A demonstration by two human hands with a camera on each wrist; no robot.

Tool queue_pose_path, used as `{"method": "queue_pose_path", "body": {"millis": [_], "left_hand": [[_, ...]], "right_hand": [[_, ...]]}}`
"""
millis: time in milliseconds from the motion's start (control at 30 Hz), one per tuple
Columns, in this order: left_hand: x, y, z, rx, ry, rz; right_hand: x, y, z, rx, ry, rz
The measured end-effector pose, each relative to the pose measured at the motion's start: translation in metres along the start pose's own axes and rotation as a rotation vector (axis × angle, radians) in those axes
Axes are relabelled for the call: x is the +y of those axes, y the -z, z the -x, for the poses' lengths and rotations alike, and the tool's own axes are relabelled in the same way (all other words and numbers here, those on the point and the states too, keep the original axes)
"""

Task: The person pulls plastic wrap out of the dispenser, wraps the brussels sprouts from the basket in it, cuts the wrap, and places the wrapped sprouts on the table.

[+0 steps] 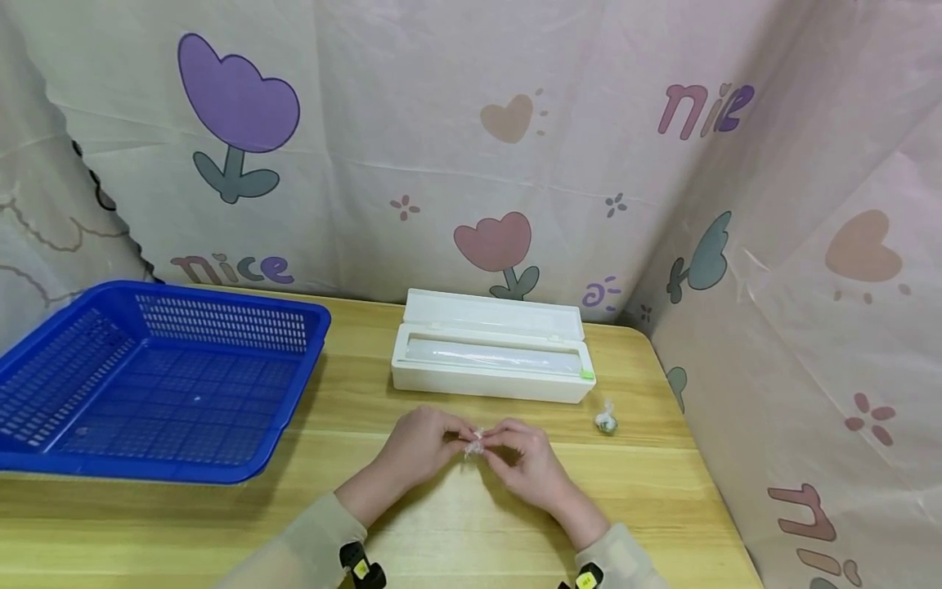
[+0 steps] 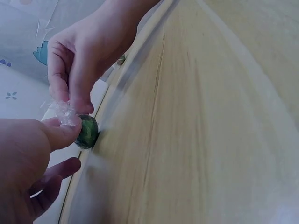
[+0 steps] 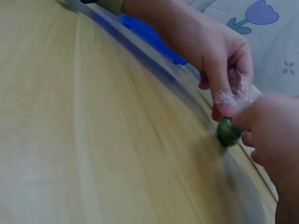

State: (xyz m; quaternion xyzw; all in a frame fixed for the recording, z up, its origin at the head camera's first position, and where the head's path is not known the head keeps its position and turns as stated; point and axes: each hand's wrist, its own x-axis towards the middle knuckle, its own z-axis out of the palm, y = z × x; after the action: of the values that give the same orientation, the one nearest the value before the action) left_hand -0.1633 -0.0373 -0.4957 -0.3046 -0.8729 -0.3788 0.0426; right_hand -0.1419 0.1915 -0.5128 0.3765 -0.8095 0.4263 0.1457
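Between my two hands is a small round green thing (image 2: 87,132) wrapped in clear plastic film; its exact kind is hard to tell. My left hand (image 1: 421,446) pinches the gathered plastic film (image 2: 65,113) above it with thumb and fingertips. From the other side my right hand (image 1: 531,468) pinches the same bunched film. The green ball hangs below the fingertips in both wrist views, close to the wooden table (image 3: 117,140). Behind the hands lies a white film box (image 1: 489,384), its lid raised and a roll of plastic film (image 1: 493,357) inside.
A second film-wrapped green ball (image 1: 607,421) lies right of the box, its film twisted upward. On the left of the table stands a blue plastic basket (image 1: 294,393) with meshed walls. Printed cloth (image 1: 353,98) hangs behind the table and along its right side.
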Motion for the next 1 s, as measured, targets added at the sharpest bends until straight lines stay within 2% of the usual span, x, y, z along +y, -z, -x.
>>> {"method": "queue_pose_path", "body": {"millis": [167, 367, 500, 633, 733, 867, 1000], "left_hand": [[-0.001, 0.004, 0.001, -0.071, 0.069, 0.067], [0.000, 0.007, 0.002, -0.127, 0.151, 0.157], [0.001, 0.006, 0.001, -0.103, 0.182, 0.190], [0.002, 0.003, -0.002, -0.053, 0.176, 0.208], [0.002, 0.001, -0.003, -0.042, 0.189, 0.247], [0.001, 0.000, -0.004, -0.053, 0.213, 0.284], [-0.001, -0.001, -0.006, -0.055, 0.223, 0.285]], "right_hand": [[-0.002, 0.003, -0.003, -0.035, -0.017, -0.037], [-0.003, 0.001, -0.004, -0.014, -0.153, -0.132], [-0.004, -0.002, -0.006, 0.022, -0.267, -0.179], [-0.007, -0.003, -0.008, 0.050, -0.387, -0.190], [-0.009, -0.003, -0.009, 0.060, -0.461, -0.198], [-0.010, -0.003, -0.010, 0.064, -0.528, -0.218], [-0.007, -0.002, -0.010, 0.063, -0.548, -0.248]]}}
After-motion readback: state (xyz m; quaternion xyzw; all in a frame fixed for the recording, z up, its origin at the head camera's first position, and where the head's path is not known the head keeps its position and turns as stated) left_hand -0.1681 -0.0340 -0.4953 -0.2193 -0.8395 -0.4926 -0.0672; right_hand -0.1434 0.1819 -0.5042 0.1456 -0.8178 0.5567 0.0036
